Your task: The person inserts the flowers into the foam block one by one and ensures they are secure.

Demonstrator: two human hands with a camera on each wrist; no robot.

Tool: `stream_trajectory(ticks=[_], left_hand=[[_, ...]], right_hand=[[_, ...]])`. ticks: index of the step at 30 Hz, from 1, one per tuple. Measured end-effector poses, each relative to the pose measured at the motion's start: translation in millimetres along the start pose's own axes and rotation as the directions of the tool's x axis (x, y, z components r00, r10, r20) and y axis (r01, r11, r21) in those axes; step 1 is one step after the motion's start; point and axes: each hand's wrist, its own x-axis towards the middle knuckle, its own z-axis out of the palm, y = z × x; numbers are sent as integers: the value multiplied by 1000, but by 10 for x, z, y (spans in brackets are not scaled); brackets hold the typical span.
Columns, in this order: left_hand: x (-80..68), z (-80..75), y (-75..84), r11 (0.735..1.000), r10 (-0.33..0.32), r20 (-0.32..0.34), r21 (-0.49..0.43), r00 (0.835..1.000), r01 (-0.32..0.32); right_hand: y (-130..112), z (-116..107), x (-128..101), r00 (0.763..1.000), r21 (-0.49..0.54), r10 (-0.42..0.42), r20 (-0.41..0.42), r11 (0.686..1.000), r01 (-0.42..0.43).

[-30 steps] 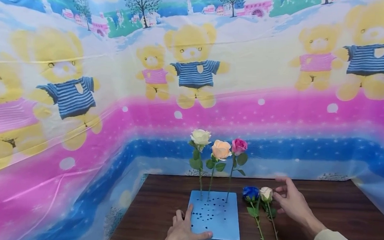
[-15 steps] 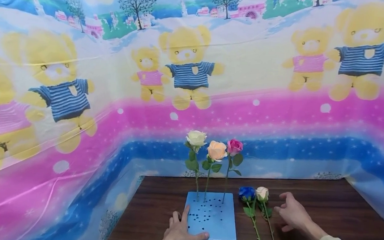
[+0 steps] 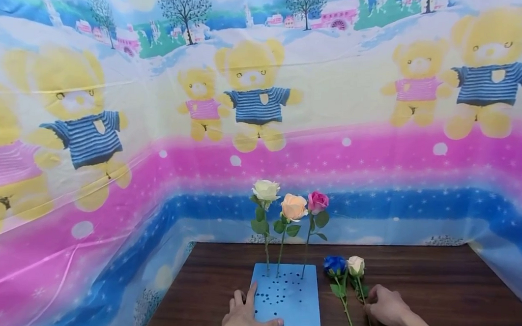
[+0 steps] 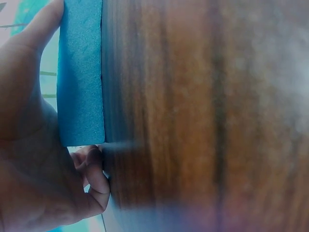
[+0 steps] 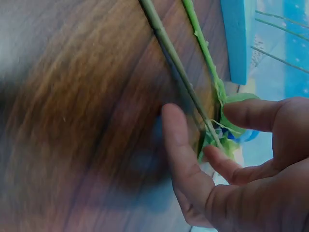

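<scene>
On table, no writing, L grip spread on foam block, R grip pinching cream rose stem

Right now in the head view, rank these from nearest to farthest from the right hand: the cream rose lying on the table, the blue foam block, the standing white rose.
1. cream rose: its stem lies at the right hand fingertips.
2. blue foam block: to the left, under the left hand.
3. standing white rose: far left corner of the block.

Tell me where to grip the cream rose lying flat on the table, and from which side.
Pinch the cream rose on its thin stem just below the leaves, where the right hand fingers already close. Come from its right and above: the blue rose lies close on its left, and the stem lies flat on the table.
</scene>
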Motion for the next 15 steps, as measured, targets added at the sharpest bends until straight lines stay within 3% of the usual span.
stream_trajectory(ticks=[10, 15], left_hand=[[-6, -17, 4, 1000, -7, 14, 18, 1000, 7], [1, -13, 7, 1000, -1, 20, 20, 1000, 1]], right_hand=[[37, 52, 32, 996, 197, 36, 77, 979, -51], [101, 39, 57, 995, 248, 38, 88, 967, -59]])
